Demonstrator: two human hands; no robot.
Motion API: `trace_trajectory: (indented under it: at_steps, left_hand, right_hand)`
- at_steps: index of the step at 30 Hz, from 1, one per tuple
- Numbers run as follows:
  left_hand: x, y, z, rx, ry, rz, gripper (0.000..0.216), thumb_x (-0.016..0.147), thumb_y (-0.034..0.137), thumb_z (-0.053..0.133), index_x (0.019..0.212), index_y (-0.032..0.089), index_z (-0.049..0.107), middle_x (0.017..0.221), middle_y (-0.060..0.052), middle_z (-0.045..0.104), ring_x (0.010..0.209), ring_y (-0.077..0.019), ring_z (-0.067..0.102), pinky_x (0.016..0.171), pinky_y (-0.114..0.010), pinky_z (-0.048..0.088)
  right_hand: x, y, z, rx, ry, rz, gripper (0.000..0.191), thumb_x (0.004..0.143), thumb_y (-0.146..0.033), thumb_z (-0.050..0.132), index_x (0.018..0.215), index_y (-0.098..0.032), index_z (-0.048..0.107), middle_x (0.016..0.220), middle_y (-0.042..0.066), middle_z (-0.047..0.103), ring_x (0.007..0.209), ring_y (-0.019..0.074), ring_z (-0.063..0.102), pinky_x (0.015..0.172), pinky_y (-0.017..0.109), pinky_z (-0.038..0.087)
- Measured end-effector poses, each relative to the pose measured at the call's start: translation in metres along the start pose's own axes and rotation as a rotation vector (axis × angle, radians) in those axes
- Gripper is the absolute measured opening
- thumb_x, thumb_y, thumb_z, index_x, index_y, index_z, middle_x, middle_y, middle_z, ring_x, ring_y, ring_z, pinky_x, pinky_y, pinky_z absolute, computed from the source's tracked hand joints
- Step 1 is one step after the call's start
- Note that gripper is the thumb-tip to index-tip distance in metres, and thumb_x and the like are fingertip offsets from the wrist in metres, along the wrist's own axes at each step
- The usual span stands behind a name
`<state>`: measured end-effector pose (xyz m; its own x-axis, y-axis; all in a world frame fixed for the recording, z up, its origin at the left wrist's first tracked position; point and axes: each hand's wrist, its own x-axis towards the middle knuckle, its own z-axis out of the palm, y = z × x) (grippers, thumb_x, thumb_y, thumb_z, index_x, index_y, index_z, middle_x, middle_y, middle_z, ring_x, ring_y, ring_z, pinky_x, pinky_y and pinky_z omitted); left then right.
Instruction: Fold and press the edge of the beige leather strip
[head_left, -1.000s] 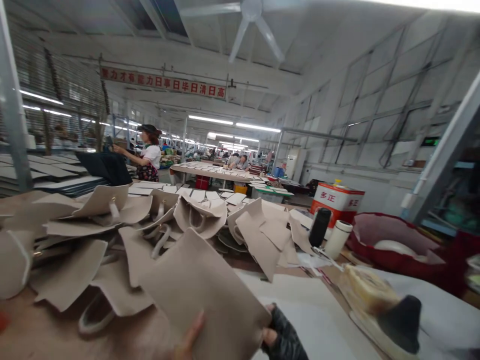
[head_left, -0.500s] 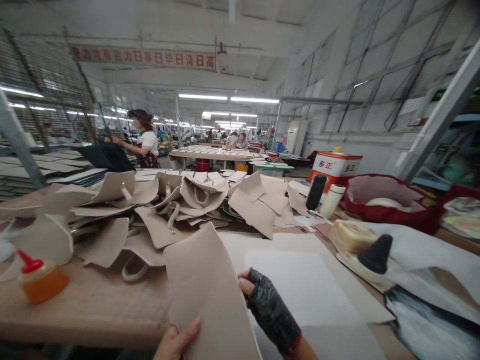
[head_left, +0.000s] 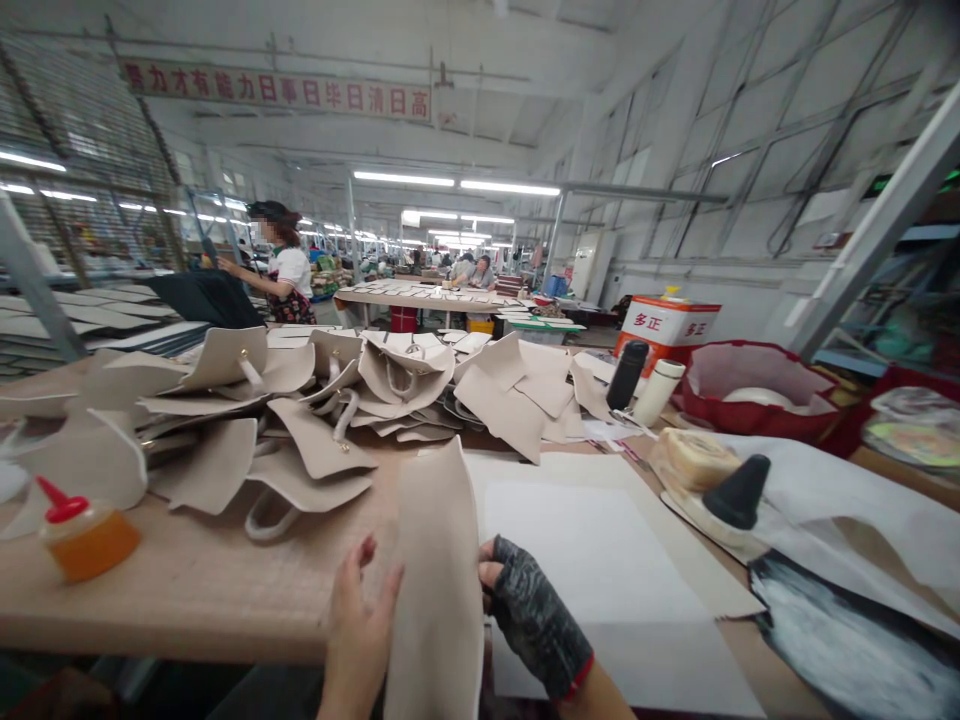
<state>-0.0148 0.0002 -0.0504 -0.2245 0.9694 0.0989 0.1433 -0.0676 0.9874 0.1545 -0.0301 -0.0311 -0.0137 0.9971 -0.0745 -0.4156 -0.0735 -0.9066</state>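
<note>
Far left, on the surface: orange glue bottle beside heaped beige cut pieces. At centre, beige panel now turned nearly edge-on, where half a second ago lay broad face to camera — seemingly flipped for a look at the other side. Left hand flat against panel, grip unclear; gloved right hand pinching right edge. Panel's lower end cut off by frame; right of it, black smeared sheet hard to identify.

beige leather panel, dark grey mottled glove on right hand, orange bottle with red cap
</note>
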Motion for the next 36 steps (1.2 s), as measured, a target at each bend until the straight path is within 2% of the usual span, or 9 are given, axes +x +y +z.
trace_trajectory:
  at_steps: [1,3,5,10,14,17,20,27,36]
  left_hand:
    - [-0.002,0.005,0.005,0.050,-0.083,0.045,0.040,0.066,0.047,0.064,0.092,0.018,0.055,0.096,-0.009,0.061,0.098,-0.0293,0.054,0.086,-0.037,0.040]
    - [-0.009,0.015,0.016,0.087,-0.338,0.053,0.030,0.073,0.049,0.056,0.073,0.019,0.054,0.069,-0.002,0.059,0.072,-0.0222,0.057,0.068,-0.030,0.044]
    - [-0.015,0.022,0.026,0.091,-0.443,0.018,0.034,0.074,0.051,0.055,0.063,0.020,0.046,0.054,0.003,0.050,0.058,-0.0172,0.053,0.054,-0.025,0.040]
    - [-0.014,0.012,0.035,0.078,-0.490,-0.046,0.040,0.071,0.056,0.055,0.062,0.022,0.035,0.051,0.007,0.043,0.048,-0.0126,0.046,0.044,-0.022,0.035]
    - [-0.010,0.006,0.029,0.027,-0.553,-0.052,0.038,0.075,0.055,0.050,0.064,0.021,0.036,0.054,0.006,0.044,0.051,-0.0128,0.047,0.045,-0.022,0.038]
    - [-0.011,0.010,0.027,0.016,-0.581,-0.062,0.037,0.075,0.054,0.050,0.066,0.020,0.038,0.057,0.004,0.046,0.053,-0.0132,0.048,0.045,-0.022,0.038]
    - [-0.011,0.012,0.027,-0.015,-0.610,-0.067,0.037,0.073,0.054,0.054,0.066,0.020,0.039,0.057,0.004,0.047,0.053,-0.0128,0.048,0.045,-0.022,0.038]
    - [-0.012,0.014,0.028,-0.111,-0.608,-0.158,0.042,0.067,0.058,0.056,0.063,0.020,0.038,0.051,0.005,0.048,0.045,-0.0108,0.045,0.045,-0.023,0.037]
    - [-0.007,0.015,0.017,0.121,-0.666,-0.025,0.030,0.083,0.046,0.037,0.068,0.020,0.040,0.058,0.002,0.049,0.051,-0.0134,0.048,0.049,-0.025,0.038]
  right_hand:
    - [0.001,0.001,0.002,-0.004,-0.001,0.018,0.020,0.063,-0.031,0.063,0.068,-0.014,0.052,0.058,-0.002,0.052,0.050,0.0097,0.050,0.048,0.021,0.039]
    - [0.002,0.001,0.006,-0.015,-0.004,0.028,0.023,0.061,-0.032,0.065,0.067,-0.014,0.053,0.057,-0.002,0.052,0.049,0.0100,0.050,0.048,0.022,0.041]
    - [0.001,-0.003,0.010,-0.040,-0.010,0.018,0.026,0.059,-0.034,0.069,0.064,-0.015,0.052,0.055,-0.003,0.050,0.048,0.0088,0.048,0.046,0.020,0.040]
    - [0.000,-0.009,0.012,-0.034,-0.067,0.095,0.031,0.056,-0.036,0.072,0.065,-0.016,0.050,0.059,-0.003,0.053,0.054,0.0109,0.053,0.051,0.022,0.045]
    - [0.005,-0.009,0.011,-0.167,-0.125,0.165,0.028,0.063,-0.038,0.065,0.068,-0.014,0.051,0.062,0.000,0.057,0.055,0.0149,0.059,0.053,0.027,0.048]
    - [0.012,-0.008,0.009,-0.268,-0.097,0.166,0.033,0.067,-0.046,0.059,0.073,-0.014,0.051,0.061,-0.001,0.056,0.053,0.0148,0.059,0.049,0.026,0.048]
    - [0.017,-0.006,0.006,-0.299,-0.044,0.154,0.035,0.062,-0.046,0.061,0.074,-0.015,0.048,0.056,-0.004,0.052,0.048,0.0133,0.056,0.045,0.026,0.048]
    - [0.018,-0.013,0.003,-0.306,-0.124,0.146,0.025,0.063,-0.037,0.057,0.071,-0.015,0.047,0.056,-0.003,0.055,0.049,0.0124,0.056,0.048,0.026,0.049]
    - [0.022,-0.016,0.010,-0.428,-0.172,0.160,0.023,0.060,-0.035,0.057,0.066,-0.016,0.047,0.054,-0.002,0.056,0.048,0.0126,0.056,0.048,0.026,0.048]
